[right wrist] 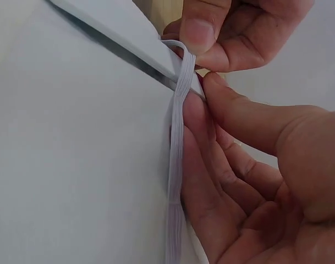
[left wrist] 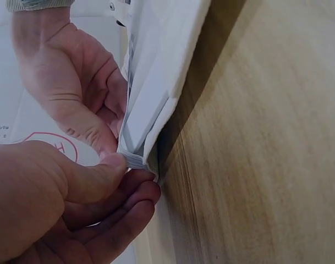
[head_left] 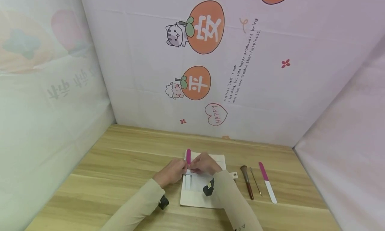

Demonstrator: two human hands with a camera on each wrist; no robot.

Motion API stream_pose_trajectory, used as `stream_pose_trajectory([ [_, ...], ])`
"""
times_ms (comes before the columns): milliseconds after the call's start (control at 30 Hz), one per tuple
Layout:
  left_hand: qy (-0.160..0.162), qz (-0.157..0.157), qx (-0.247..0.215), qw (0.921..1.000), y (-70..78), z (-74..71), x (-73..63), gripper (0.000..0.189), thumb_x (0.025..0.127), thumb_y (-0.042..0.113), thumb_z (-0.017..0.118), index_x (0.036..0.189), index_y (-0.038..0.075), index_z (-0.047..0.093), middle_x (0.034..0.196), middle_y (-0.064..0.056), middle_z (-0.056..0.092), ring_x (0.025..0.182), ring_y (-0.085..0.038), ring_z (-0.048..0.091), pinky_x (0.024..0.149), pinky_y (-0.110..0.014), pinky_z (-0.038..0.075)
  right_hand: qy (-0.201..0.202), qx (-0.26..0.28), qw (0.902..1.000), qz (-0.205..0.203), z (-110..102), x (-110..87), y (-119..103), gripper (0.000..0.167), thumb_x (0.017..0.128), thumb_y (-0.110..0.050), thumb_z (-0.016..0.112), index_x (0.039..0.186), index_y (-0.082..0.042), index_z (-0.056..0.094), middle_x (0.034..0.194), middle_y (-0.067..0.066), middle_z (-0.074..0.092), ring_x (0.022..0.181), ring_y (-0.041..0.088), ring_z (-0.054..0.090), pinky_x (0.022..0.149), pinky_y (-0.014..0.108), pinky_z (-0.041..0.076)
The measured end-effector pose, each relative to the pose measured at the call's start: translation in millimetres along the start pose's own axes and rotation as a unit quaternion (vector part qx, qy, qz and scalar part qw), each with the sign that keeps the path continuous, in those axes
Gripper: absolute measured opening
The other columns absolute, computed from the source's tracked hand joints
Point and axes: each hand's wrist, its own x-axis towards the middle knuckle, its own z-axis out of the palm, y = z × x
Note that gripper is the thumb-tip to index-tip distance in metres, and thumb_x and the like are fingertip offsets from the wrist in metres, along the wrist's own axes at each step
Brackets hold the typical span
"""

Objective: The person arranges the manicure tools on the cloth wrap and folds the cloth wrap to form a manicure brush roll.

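A white cloth case lies opened out on the wooden table, with a pale elastic band across it. One nail file, magenta at its far end and white at the near end, runs under the band along the case's left side. My left hand pinches the band at the case's left edge between thumb and fingers, as the left wrist view shows. From the other side my right hand pinches the file between thumb and fingers, close to where its colour changes. Both hands' fingertips nearly meet there.
To the right of the case lie a brush with a dark red handle, a thin metal tool and a second magenta-and-white nail file. A snap tab sticks out of the case's right side. Printed cloth walls enclose the table.
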Motion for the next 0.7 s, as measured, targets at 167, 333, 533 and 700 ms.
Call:
stream_pose_trajectory([
  [167, -0.002, -0.006, 0.009, 0.9999, -1.0, 1.1, 0.8, 0.017, 0.099, 0.001, 0.068, 0.083, 0.006, 0.067, 0.078, 0.0, 0.064, 0.074, -0.011, 0.056, 0.068, -0.026, 0.051, -0.006, -0.019, 0.9998, 0.005, 0.1, -0.1, -1.8, 0.014, 0.091, -0.019, 0.083, 0.093, -0.005, 0.081, 0.078, 0.003, 0.079, 0.068, 0.01, 0.071, 0.069, 0.025, 0.059],
  [333, 0.007, 0.007, 0.017, 0.9998, -2.4, 1.5, 1.4, 0.018, 0.099, -0.002, 0.067, 0.082, 0.006, 0.068, 0.08, -0.001, 0.066, 0.076, -0.012, 0.059, 0.07, -0.028, 0.053, -0.008, -0.035, 0.9992, 0.014, -3.1, 4.7, -6.9, 0.016, 0.091, -0.022, 0.083, 0.091, -0.007, 0.081, 0.079, 0.005, 0.08, 0.071, 0.013, 0.074, 0.072, 0.027, 0.06],
  [533, 0.017, 0.02, 0.018, 0.9995, -3.3, 2.6, 0.4, 0.018, 0.096, -0.003, 0.068, 0.081, 0.006, 0.068, 0.079, -0.002, 0.066, 0.074, -0.014, 0.06, 0.07, -0.028, 0.054, 0.017, -0.028, 0.9995, 0.003, -3.9, 13.3, -10.7, 0.013, 0.092, -0.019, 0.08, 0.095, -0.006, 0.082, 0.084, 0.006, 0.081, 0.075, 0.014, 0.074, 0.073, 0.027, 0.059],
  [700, 0.019, 0.014, 0.019, 0.9995, -1.7, 2.7, -0.8, 0.02, 0.095, -0.003, 0.07, 0.078, 0.007, 0.067, 0.076, -0.001, 0.064, 0.073, -0.013, 0.058, 0.069, -0.027, 0.052, 0.049, -0.019, 0.9986, 0.007, -1.4, 22.4, -10.6, 0.011, 0.093, -0.016, 0.079, 0.094, -0.005, 0.082, 0.08, 0.005, 0.08, 0.071, 0.012, 0.072, 0.069, 0.024, 0.057],
])
